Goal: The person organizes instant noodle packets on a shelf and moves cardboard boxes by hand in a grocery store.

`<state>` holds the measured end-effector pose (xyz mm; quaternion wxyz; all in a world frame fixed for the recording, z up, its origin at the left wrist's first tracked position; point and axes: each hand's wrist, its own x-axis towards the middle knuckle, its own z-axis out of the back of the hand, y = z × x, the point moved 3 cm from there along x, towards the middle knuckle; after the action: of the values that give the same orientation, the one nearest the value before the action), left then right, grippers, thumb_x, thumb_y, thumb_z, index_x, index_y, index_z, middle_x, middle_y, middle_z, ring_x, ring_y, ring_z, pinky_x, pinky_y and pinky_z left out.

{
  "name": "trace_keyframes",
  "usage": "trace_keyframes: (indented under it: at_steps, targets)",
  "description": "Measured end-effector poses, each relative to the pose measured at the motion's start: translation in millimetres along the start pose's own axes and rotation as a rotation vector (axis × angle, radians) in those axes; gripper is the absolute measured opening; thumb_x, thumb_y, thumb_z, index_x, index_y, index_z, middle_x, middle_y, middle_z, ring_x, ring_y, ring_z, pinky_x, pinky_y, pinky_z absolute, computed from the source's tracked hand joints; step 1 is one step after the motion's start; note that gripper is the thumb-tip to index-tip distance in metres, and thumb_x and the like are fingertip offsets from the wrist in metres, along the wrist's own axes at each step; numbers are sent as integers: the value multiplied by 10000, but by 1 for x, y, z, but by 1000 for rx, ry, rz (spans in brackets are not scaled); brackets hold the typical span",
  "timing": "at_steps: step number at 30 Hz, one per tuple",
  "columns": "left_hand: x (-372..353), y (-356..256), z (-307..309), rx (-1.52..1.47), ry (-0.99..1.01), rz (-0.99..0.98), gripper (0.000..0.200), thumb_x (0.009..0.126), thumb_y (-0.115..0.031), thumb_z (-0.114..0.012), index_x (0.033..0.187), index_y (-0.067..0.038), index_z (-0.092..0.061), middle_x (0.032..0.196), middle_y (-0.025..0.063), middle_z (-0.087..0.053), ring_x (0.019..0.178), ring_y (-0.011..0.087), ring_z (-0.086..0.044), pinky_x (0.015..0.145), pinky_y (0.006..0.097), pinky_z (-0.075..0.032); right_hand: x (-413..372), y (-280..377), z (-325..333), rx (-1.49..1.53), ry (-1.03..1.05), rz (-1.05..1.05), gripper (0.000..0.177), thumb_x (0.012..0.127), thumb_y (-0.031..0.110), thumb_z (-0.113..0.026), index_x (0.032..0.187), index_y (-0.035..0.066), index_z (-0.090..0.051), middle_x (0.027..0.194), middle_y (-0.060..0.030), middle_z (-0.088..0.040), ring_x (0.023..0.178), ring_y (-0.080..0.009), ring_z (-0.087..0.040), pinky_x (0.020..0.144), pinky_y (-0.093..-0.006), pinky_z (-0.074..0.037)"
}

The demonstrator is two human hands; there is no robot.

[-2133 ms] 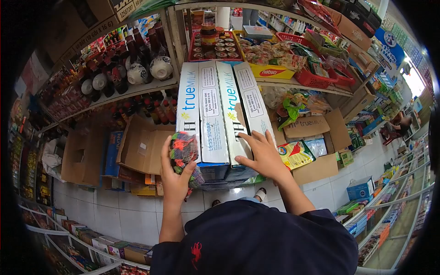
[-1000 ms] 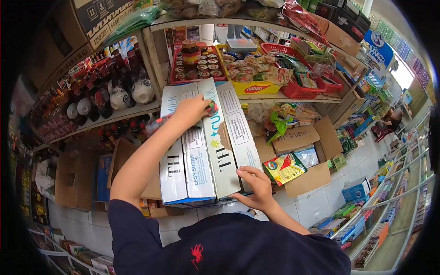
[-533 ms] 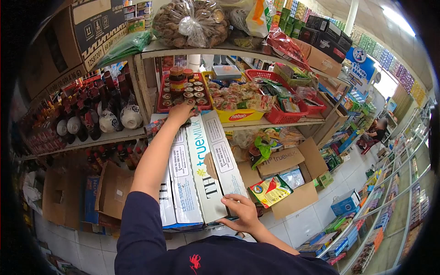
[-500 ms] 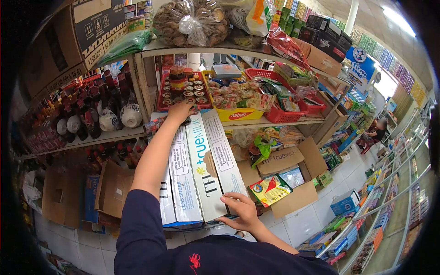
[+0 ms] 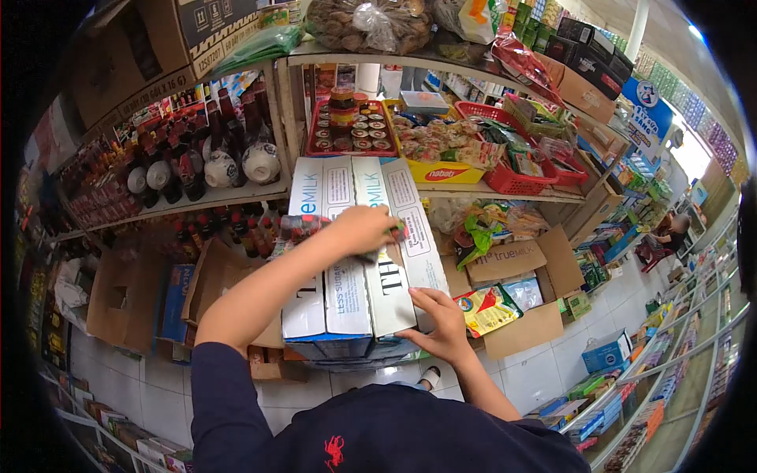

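Note:
My left hand (image 5: 364, 230) is closed on a dark cloth (image 5: 303, 227) with red and green patterning. It presses the bunched cloth on top of the white TH true MILK cartons (image 5: 347, 293), which lie side by side. Part of the cloth is hidden under the hand and forearm. At the near right corner of the cartons rests my right hand (image 5: 440, 322), its thumb and fingers apart and touching the edge.
Behind the cartons, a shelf holds a red basket of jars (image 5: 352, 134), a yellow nabati box (image 5: 443, 172) and red baskets (image 5: 516, 181). Bottles and bowls (image 5: 262, 163) stand left. An open cardboard box (image 5: 520, 325) with packets sits right.
My left hand has drawn the cloth from the far end of the cartons toward their middle. The view has shifted, and my right hand stays at the near right corner.

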<state>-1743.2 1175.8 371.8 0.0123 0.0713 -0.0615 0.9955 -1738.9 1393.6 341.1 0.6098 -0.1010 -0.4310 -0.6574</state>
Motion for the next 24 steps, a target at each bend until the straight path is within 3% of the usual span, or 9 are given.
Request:
trace_keyframes:
  at_steps: [5, 8, 12, 16, 20, 24]
  targets:
    - [-64, -52, 6, -174, -57, -133, 317, 774, -311, -585, 1003, -92, -585, 836, 122, -561, 733, 315, -599, 636, 415, -485, 0, 0, -1, 34, -5, -23, 629, 543, 182, -806, 1098, 36, -549, 1033, -144, -578, 925, -264, -581, 781, -327, -477]
    - [-93, -74, 11, -154, 55, -191, 369, 802, -326, -567, 1089, -95, -552, 851, 103, -562, 687, 290, -596, 575, 370, -488, -2, 1, 0, 26, -28, -21, 548, 585, 217, -784, 1062, 56, -569, 999, -142, -592, 906, -275, -581, 742, -334, -477]
    - [-105, -79, 14, -141, -9, -179, 368, 779, -290, -590, 1088, -96, -543, 863, 88, -554, 661, 268, -601, 555, 356, -494, 0, 4, 0, 48, -58, -1, 493, 576, 191, -790, 1000, 49, -582, 966, -138, -602, 914, -282, -582, 738, -342, -482]
    - [-82, -52, 4, -12, -120, 10, 383, 770, -299, -595, 1091, -92, -557, 899, 87, -567, 664, 266, -610, 548, 360, -498, -2, 2, -1, 63, -78, 13, 481, 573, 183, -794, 981, 42, -583, 950, -137, -605, 916, -290, -581, 738, -343, -483]
    - [-35, 0, -1, 46, -159, 129, 414, 805, -349, -554, 1132, -95, -541, 916, 113, -547, 724, 287, -606, 591, 371, -498, 0, 0, -1, 63, -20, 38, 488, 540, 141, -809, 955, 36, -573, 998, -203, -604, 974, -322, -587, 773, -358, -486]
    - [21, 62, -4, 54, -292, 272, 392, 792, -357, -562, 1103, -120, -539, 1003, 167, -471, 738, 324, -603, 620, 409, -499, 2, 2, -1, 60, -12, 23, 366, 605, 136, -770, 921, 44, -610, 903, -117, -628, 977, -277, -589, 772, -338, -494]
